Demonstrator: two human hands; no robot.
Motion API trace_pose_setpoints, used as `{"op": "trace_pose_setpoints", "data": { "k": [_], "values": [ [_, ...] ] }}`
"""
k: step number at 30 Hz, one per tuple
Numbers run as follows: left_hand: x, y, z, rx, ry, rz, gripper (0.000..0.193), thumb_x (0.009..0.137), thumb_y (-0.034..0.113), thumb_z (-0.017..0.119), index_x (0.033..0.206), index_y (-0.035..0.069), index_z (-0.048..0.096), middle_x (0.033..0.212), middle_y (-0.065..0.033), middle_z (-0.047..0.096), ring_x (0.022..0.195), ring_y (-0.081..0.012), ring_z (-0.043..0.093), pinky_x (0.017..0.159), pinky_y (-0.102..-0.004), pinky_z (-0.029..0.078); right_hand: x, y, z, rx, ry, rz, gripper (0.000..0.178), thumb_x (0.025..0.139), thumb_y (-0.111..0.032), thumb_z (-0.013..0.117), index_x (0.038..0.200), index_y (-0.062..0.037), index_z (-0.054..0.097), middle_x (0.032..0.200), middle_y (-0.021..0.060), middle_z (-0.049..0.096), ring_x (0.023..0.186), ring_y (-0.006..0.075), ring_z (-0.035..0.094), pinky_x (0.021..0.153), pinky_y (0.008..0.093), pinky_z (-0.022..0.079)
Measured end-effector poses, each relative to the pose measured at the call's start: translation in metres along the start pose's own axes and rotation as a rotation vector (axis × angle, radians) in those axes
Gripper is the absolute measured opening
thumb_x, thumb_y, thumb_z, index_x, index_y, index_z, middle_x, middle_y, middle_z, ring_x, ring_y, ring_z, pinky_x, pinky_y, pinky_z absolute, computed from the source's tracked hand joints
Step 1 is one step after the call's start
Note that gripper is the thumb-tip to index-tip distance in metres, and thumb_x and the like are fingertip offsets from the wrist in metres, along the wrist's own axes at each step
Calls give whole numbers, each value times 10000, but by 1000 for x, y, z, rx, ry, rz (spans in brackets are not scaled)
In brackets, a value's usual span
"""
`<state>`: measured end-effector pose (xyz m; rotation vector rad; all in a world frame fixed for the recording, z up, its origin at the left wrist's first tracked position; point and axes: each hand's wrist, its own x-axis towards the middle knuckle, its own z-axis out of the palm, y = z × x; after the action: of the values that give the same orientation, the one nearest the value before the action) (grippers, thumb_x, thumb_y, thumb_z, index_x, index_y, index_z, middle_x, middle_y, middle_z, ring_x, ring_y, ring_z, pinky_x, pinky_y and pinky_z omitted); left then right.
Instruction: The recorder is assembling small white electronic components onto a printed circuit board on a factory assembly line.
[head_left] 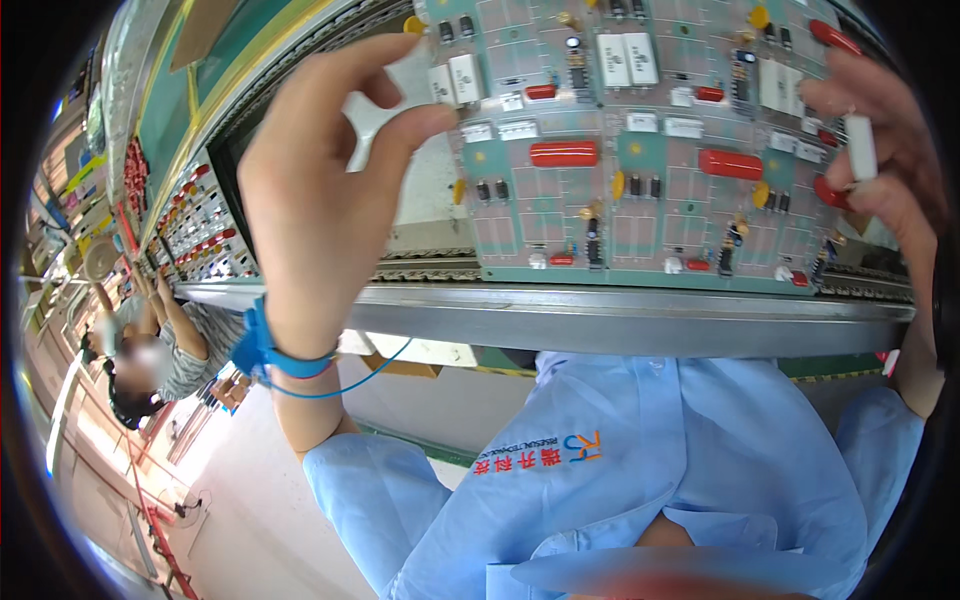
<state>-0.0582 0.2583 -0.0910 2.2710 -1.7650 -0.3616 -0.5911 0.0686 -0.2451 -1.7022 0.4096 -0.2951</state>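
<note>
A green circuit board panel (503, 215) lies before me, carrying several parts. My left hand (325, 170) is over its left edge, thumb and index finger curved and apart. Just beside those fingertips, a pair of white block resistors (464, 78) stands on the board. At the right end, my right hand (900, 135) pinches a loose white block resistor (860, 147) between thumb and fingers, held above the board. More white block resistors (628, 60) sit at the board's far middle. Red oblong capacitors (564, 154) and yellow disc parts (618, 184) are also mounted there.
A metal rail (620, 318) runs along the near side, with a conveyor chain (425, 270) behind it. Further left on the line lies another populated board (205, 235). A blue wrist strap (262, 345) with a cord is on my left wrist. Another person (180, 335) works at far left.
</note>
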Motion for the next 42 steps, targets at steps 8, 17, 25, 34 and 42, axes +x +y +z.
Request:
{"op": "trace_pose_setpoints", "data": {
  "k": [8, 17, 25, 34, 42],
  "values": [
    [-48, -89, -5, -1526, -157, -249, 448, 901, -47, 597, 1338, -34, 500, 1388, -157, 491, 1077, -194, 578, 1029, -272, 421, 186, -176, 147, -244, -55, 106, 372, 825, -12, 617, 1193, 11, 655, 1281, 170, 596, 849, 125, 580, 714, 229, 484],
    [-51, -62, 10, -1498, -99, -268, 372, 1068, 205, 501, 1340, -49, 509, 1196, -140, 601, 906, -117, 603, 689, -177, 520, 164, -168, 177, -702, 91, -107, 441, 728, 41, 771, 1157, -12, 681, 1018, 99, 678, 716, 170, 569, 590, 284, 456],
    [-64, -60, 1, -1256, -166, -142, 461, 1071, 302, 500, 1302, -85, 595, 1049, -66, 590, 633, -35, 472, 563, -129, 433, 164, -178, 186, -952, 122, -173, 500, 723, 22, 794, 1198, -17, 645, 985, 96, 703, 758, 217, 615, 618, 309, 481],
    [-72, -51, 2, -1074, -136, -228, 408, 1052, 180, 489, 1381, -61, 493, 1279, -207, 637, 1034, -242, 725, 781, -246, 630, 170, -191, 190, -1085, 45, -148, 488, 721, 24, 791, 1185, -4, 645, 998, 110, 704, 837, 265, 671, 690, 334, 525],
    [-75, -14, 5, -1042, -10, -192, 371, 1035, 210, 535, 1303, -46, 534, 996, -168, 694, 710, -172, 730, 601, -205, 571, 173, -193, 186, -1083, -2, -185, 480, 711, 44, 768, 1173, 6, 643, 992, 119, 706, 835, 283, 678, 683, 348, 534]
  ]
}}
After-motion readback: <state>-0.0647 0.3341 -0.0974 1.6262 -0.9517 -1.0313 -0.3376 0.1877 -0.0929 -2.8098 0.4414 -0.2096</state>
